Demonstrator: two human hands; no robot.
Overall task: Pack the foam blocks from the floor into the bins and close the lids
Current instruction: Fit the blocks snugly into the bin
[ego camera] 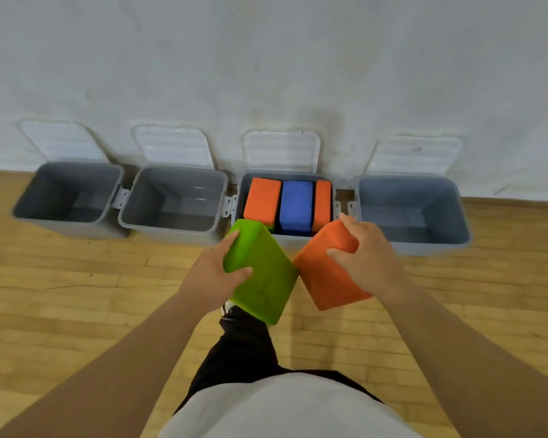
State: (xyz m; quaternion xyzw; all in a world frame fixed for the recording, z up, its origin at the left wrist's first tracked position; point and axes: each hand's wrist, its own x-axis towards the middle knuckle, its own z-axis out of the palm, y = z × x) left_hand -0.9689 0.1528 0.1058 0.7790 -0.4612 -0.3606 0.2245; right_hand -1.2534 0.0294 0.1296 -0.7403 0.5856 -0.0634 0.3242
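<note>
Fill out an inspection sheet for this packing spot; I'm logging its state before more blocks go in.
Surface: wooden plank floor; four grey bins stand in a row along the wall.
Job's things: third bin holds left orange block, blue block and right orange block. Leftmost bin, second bin and rightmost bin show nothing inside. All lids are open, leaning back.
Clutter: nothing seen.
Grippers: left hand grips green block; right hand grips carried orange block, both in front of the third bin.
Cables: nothing seen.
Surroundings: white wall behind the bins.
</note>
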